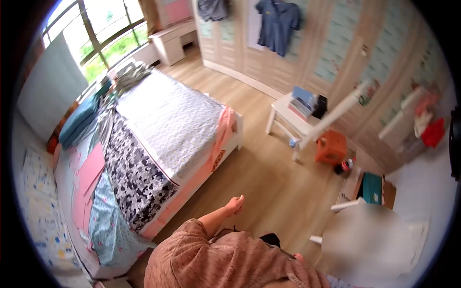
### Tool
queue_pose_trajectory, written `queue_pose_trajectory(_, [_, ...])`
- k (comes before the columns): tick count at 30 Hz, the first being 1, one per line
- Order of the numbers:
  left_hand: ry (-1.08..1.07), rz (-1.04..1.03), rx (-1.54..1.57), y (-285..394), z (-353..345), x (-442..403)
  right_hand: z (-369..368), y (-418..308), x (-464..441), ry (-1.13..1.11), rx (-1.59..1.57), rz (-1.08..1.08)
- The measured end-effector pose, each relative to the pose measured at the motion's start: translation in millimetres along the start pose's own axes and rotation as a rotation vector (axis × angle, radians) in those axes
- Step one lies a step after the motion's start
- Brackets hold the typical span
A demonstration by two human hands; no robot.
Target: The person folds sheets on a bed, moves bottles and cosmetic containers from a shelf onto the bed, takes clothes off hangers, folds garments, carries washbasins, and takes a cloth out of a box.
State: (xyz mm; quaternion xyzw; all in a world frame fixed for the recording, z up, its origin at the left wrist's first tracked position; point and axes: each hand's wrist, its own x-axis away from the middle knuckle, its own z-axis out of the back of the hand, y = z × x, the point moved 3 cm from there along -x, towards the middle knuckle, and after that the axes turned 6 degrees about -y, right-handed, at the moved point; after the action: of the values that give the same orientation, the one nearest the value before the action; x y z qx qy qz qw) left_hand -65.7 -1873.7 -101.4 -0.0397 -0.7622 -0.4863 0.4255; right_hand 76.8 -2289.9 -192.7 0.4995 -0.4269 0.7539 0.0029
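Note:
My left hand (pixel 234 205) hangs over the wooden floor to the right of the bed, its fingers curled in and nothing visible in them. A short brown fuzzy sleeve (pixel 185 245) covers my upper left arm. The bed (pixel 173 115) is nearest to this hand, with a white patterned sheet and a black-and-white blotched cloth (pixel 137 177) spread over it. My right hand cannot be made out; only a patch of skin shows at the bottom edge, beside the brown top (pixel 230 264).
A white stool (pixel 283 110) carries books (pixel 302 102). Beside it are a slanting white pole (pixel 331 117), an orange stool (pixel 331 146) and a green box (pixel 372 187). Wardrobes (pixel 336 53) line the far wall, with a blue shirt (pixel 277 24) hanging there. A blurred round shape (pixel 367 242) covers the lower right.

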Motion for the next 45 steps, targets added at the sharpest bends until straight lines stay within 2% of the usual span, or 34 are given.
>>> queue_pose_trajectory(3, [0.063, 0.061, 0.071, 12, 22, -15, 18, -57, -56, -0.029, 0.260, -0.067])
queue_pose_trajectory(7, [0.070, 0.122, 0.349, 23, 48, -73, 39, -162, -135, -0.027, 0.406, -0.093])
queue_pose_trajectory(9, [0.053, 0.094, 0.391, 37, 54, -111, 55, -216, -177, -0.013, 0.460, -0.081])
queue_pose_trajectory(11, [0.026, 0.075, 0.402, 67, 59, -147, 66, -273, -215, 0.001, 0.489, -0.063])
queue_pose_trajectory(13, [0.014, 0.086, 0.391, 127, 48, -166, 70, -330, -250, -0.001, 0.513, -0.035])
queue_pose_trajectory(15, [-0.099, 0.025, 0.347, 171, 49, -197, 65, -389, -287, -0.007, 0.524, 0.002])
queue_pose_trajectory(16, [-0.081, 0.016, 0.364, 189, 48, -209, 59, -415, -305, -0.024, 0.496, 0.009])
queue_pose_trajectory(18, [0.079, -0.421, 0.203, 230, 46, -219, 40, -459, -352, -0.054, 0.409, -0.016])
queue_pose_trajectory(20, [0.094, -0.454, 0.249, 262, 56, -225, 13, -502, -395, -0.117, 0.400, -0.042])
queue_pose_trajectory(22, [-0.006, -0.287, -0.109, 295, 73, -237, -31, -548, -430, -0.219, 0.512, 0.000])
queue_pose_trajectory(23, [0.126, -0.217, -0.091, 319, 81, -233, -52, -567, -450, -0.280, 0.572, 0.032])
queue_pose_trajectory(26, [0.221, -0.115, -0.134, 343, 122, -273, -113, -620, -488, -0.396, 0.518, 0.083])
queue_pose_trajectory(28, [0.185, -0.197, -0.052, 378, 148, -293, -153, -661, -487, -0.406, 0.577, 0.104])
queue_pose_trajectory(30, [0.233, -0.307, -0.155, 409, 175, -319, -165, -688, -507, -0.400, 0.639, 0.085])
queue_pose_trajectory(31, [0.176, -0.314, -0.296, 438, 186, -321, -171, -690, -531, -0.462, 0.625, 0.005])
queue_pose_trajectory(32, [0.095, -0.275, -0.041, 446, 199, -345, -173, -686, -543, -0.525, 0.602, -0.077])
queue_pose_trajectory(33, [0.035, -0.225, 0.214, 454, 212, -369, -179, -710, -540, -0.502, 0.702, -0.043])
queue_pose_trajectory(34, [0.065, -0.436, 0.096, 502, 215, -351, -180, -720, -564, -0.510, 0.686, 0.021])
queue_pose_trajectory(35, [-0.026, -0.549, 0.276, 517, 228, -366, -175, -722, -582, -0.519, 0.676, 0.066])
queue_pose_trajectory(36, [-0.057, -0.591, 0.342, 545, 234, -367, -177, -745, -569, -0.418, 0.686, 0.199])
queue_pose_trajectory(37, [-0.036, -0.644, 0.462, 583, 233, -351, -174, -743, -587, -0.424, 0.648, 0.130])
queue_pose_trajectory(38, [-0.132, -0.785, 0.582, 605, 238, -354, -179, -778, -555, -0.375, 0.524, -0.002])
queue_pose_trajectory(39, [-0.151, -0.856, 0.655, 621, 242, -356, -180, -788, -550, -0.331, 0.517, -0.009])
queue_pose_trajectory(43, [-0.205, -0.827, 0.796, 655, 244, -362, -173, -782, -560, -0.271, 0.491, -0.035])
queue_pose_trajectory(45, [-0.192, -0.737, 0.823, 648, 239, -377, -173, -768, -552, -0.344, 0.493, -0.072])
